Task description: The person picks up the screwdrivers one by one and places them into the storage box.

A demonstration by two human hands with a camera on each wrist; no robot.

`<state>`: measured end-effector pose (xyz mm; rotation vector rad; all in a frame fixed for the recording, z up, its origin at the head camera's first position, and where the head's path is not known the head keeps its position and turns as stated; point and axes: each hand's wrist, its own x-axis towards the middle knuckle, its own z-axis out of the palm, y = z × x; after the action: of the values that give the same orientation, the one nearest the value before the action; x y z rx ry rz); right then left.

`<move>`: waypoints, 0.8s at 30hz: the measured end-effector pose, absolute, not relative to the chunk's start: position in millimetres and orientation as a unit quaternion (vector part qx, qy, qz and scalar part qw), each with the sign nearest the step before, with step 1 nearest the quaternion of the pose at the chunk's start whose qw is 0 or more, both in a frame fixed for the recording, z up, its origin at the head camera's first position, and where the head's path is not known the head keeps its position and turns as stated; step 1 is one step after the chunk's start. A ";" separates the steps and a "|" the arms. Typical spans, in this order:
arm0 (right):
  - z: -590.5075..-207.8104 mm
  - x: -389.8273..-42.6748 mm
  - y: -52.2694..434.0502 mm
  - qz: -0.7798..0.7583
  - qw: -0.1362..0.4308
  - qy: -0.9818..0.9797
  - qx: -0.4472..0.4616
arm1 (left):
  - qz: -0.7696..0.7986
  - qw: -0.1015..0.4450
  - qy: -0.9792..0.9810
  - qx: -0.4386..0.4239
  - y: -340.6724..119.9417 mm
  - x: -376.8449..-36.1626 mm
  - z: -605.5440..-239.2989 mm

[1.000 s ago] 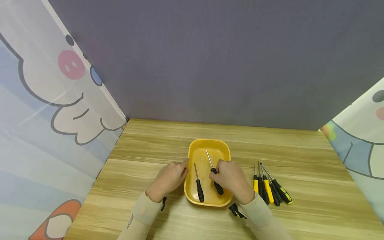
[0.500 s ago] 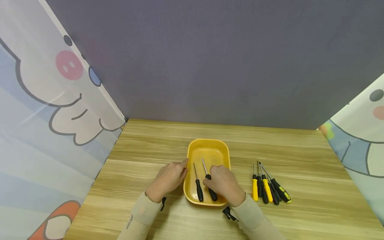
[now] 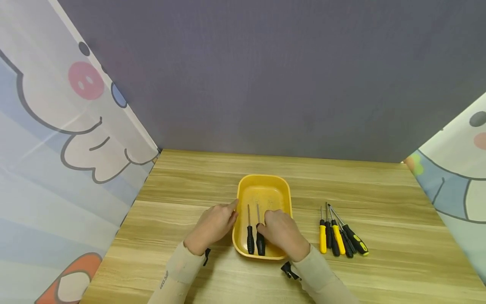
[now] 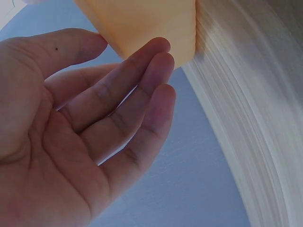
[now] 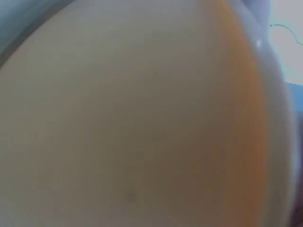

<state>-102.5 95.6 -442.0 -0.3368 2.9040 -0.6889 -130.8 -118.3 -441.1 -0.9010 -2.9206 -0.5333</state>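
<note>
Sleeves: pale beige, nearest the viewer, one running up to each hand from the near edge of the tabletop (image 3: 379, 190).
Landmark: a yellow tray (image 3: 263, 185), rectangular with rounded corners, lying on the tabletop with its long side running away from the viewer.
Right hand (image 3: 282, 234): over the tray's near right part, knuckles up; the fingers (image 3: 265, 226) curl down onto the black handle of the right black screwdriver (image 3: 260, 241) and grasp it.
Right black screwdriver: lies inside the tray at its near end, handle toward the viewer, thin shaft pointing toward the tray's far end.
Left black screwdriver (image 3: 250, 238): inside the tray just left of the held one, nearly parallel to it, free of either hand.
Left hand (image 3: 214, 226): on the tabletop against the tray's left wall; in the left wrist view the hand (image 4: 80, 127) is released, fingers (image 4: 142, 75) straight and relaxed, tips touching the tray's outer wall (image 4: 147, 23).
Right wrist view: a blurred pale and orange surface fills it; nothing can be told from it.
Screwdriver row (image 3: 339, 236): yellow- and black-handled screwdrivers lying close together on the tabletop well to the right of the tray, shafts pointing away.
Backdrop: a grey wall (image 3: 265, 76) beyond the tray, with cartoon-printed curtains (image 3: 57, 147) on either side.
</note>
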 end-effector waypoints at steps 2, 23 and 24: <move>-440.1 -101.8 96.3 -0.234 0.068 0.963 -0.113 | -0.172 0.019 -0.941 -0.291 -118.2 -130.7 -440.6; -398.4 -82.8 134.5 -0.164 0.040 0.980 -0.102 | -0.173 0.016 -0.943 -0.283 -118.2 -130.2 -439.3; -397.3 -81.5 138.5 -0.162 0.038 0.981 -0.098 | -0.172 0.016 -0.943 -0.284 -118.2 -130.2 -439.5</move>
<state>-81.5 138.5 -397.3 -0.3020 3.0106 -0.4969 -130.2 -118.2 -439.5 -0.8823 -2.9328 -0.5343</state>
